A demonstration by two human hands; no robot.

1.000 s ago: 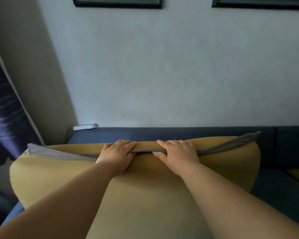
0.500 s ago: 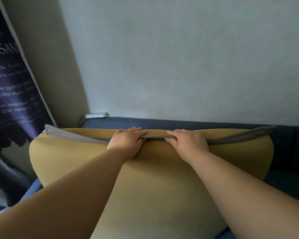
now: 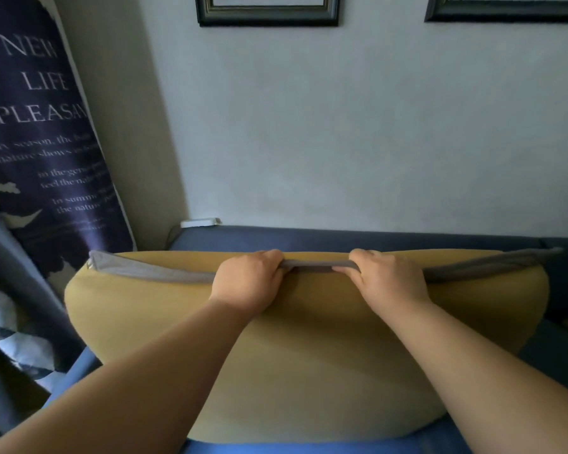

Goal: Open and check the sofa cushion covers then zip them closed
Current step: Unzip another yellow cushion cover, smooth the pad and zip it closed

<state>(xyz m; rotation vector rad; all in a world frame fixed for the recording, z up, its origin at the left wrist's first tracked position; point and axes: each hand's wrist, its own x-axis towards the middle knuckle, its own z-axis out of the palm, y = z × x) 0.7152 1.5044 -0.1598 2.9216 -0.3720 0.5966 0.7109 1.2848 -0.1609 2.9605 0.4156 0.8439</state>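
Left hand [image 3: 248, 280] and right hand [image 3: 391, 280] are both curled, knuckles up, each gripping the grey fabric band [image 3: 151, 271] that runs along the top edge of the mustard cushion [image 3: 309, 371]. A short stretch of band is taut between them.

Cushion: smooth matte weave, rounded corners; stands on the blue sofa [image 3: 374, 239], top edge near the sofa's back edge.

Band: thin, soft, creased, slack toward both corners.

Forearms: bare, extended forward, wrists straight.

Behind: pale textured wall [image 3: 341, 126]; dark lettered banner [image 3: 40, 126] at left.
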